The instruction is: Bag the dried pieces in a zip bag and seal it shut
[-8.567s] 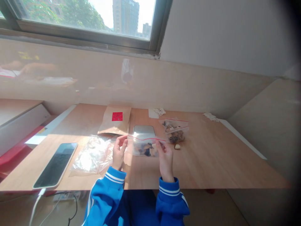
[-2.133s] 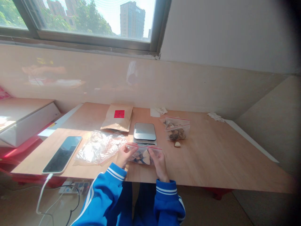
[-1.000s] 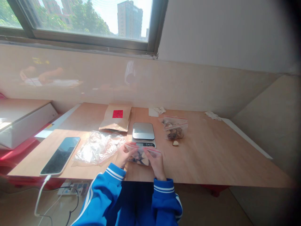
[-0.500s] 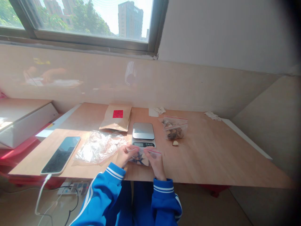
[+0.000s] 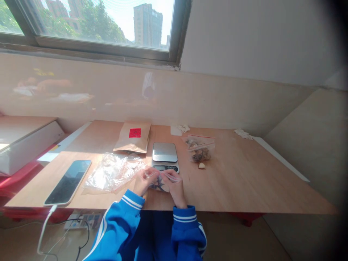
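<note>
My left hand [image 5: 144, 181] and my right hand [image 5: 174, 185] both pinch the top edge of a small clear zip bag [image 5: 160, 186] at the table's front edge. Dark and pale pieces show inside the bag; their kind I cannot make out. Just beyond my fingers lies a kitchen scale [image 5: 164, 152], its steel plate bare and its display partly covered by my hands. To the left of my left hand is a heap of clear plastic bags [image 5: 111, 173]. Right of the scale stands another zip bag [image 5: 200, 149] filled with brown dried pieces, and one pale piece [image 5: 201, 165] lies before it.
A brown paper pouch [image 5: 132, 139] with a red label lies behind the plastic bags. A phone [image 5: 67, 183] on a white cable rests at the left front. Crumpled white paper [image 5: 183, 128] lies by the wall, with more paper [image 5: 243, 134] at the back right.
My right hand has moved left, closer to my left hand, and the bag's top edge now bunches between them. The view has shifted slightly.
</note>
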`<state>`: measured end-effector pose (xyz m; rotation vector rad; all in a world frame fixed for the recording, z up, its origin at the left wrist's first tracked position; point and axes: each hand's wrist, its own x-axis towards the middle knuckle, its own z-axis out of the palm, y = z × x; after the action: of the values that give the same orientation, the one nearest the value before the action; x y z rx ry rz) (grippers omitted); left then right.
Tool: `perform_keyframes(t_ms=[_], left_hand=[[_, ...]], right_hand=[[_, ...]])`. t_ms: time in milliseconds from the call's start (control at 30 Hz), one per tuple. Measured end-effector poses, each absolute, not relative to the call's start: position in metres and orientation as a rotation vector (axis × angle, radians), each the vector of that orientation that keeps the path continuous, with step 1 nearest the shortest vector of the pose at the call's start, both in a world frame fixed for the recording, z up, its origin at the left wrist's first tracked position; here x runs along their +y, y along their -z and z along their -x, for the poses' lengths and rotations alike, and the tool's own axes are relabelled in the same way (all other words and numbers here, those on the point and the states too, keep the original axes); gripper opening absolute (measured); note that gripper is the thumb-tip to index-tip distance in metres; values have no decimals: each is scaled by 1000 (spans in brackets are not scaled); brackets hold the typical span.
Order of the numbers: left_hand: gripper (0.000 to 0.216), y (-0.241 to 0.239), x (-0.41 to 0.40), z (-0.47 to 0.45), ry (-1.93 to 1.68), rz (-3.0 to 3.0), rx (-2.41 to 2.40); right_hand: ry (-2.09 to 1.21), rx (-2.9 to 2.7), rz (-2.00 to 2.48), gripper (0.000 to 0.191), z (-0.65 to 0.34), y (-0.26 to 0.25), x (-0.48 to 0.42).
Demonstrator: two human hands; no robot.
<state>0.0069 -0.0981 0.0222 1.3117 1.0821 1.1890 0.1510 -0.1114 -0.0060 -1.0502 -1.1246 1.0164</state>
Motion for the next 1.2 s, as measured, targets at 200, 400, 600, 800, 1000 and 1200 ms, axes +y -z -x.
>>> perform_keyframes(t_ms=[200,400,600,800,1000,1200], left_hand=[[25,-11,-95,-7,-1261,-1324,1152],[29,1,-92,-6,-1392,-1123,1138],[29,2,-90,-2,-1447,-1087,1142],[32,6,-88,-3,-1425,-1131,1130],[35,7,-87,-2,-1428,-1118,1113],[32,4,-86,-2,-1464,-1090,1139]], right_hand=[[-873,-1094,1066,24,-139,7,-110],[-821,-1114,1016,25,-130,10,-106],[-872,-1139,999,24,-130,5,-107],[-966,-1131,1050,23,-140,6,-110],[-900,-1101,1055,24,-131,12,-108],[-1086,-1068,957,34,-140,7,-112]])
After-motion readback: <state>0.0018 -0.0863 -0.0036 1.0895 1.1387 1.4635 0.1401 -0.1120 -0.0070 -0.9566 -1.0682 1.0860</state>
